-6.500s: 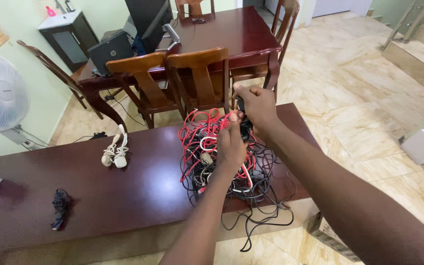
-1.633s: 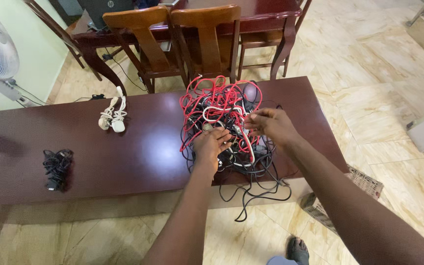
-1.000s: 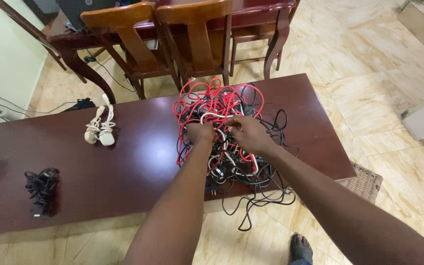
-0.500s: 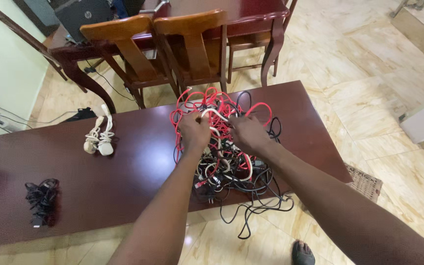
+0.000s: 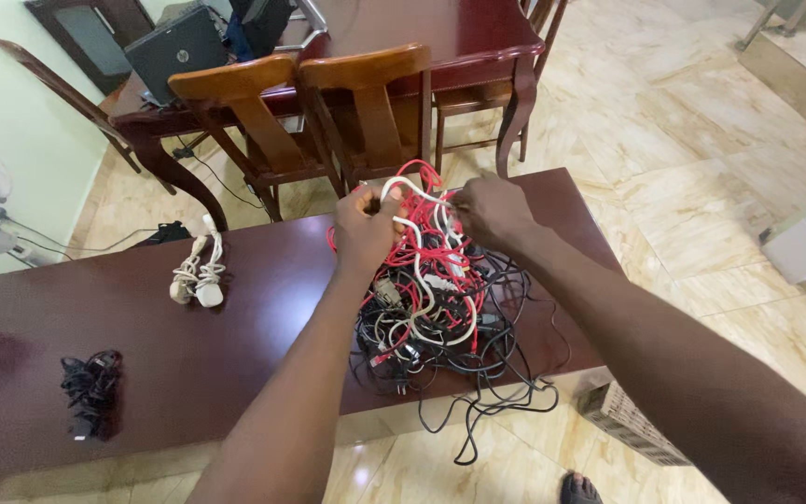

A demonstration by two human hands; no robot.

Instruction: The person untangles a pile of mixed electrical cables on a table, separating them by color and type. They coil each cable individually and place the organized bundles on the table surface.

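Red, white and black, the tangled cables (image 5: 431, 289) now rise higher than a moment ago: left hand (image 5: 364, 229) and right hand (image 5: 489, 213), both pinched shut on strands, pull apart.

Both bare arms reach fwd, nearly straight. L hand (image 5: 364, 229) fisted, knuckles up. R hand (image 5: 489, 211) beside it, fingers pinched shut. Hands near, not touching.

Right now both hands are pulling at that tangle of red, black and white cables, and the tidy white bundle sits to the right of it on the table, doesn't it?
Not quite. In the head view the white bundle lies left of the tangle, not right. Both the left hand and right hand grip its cables on the dark table.
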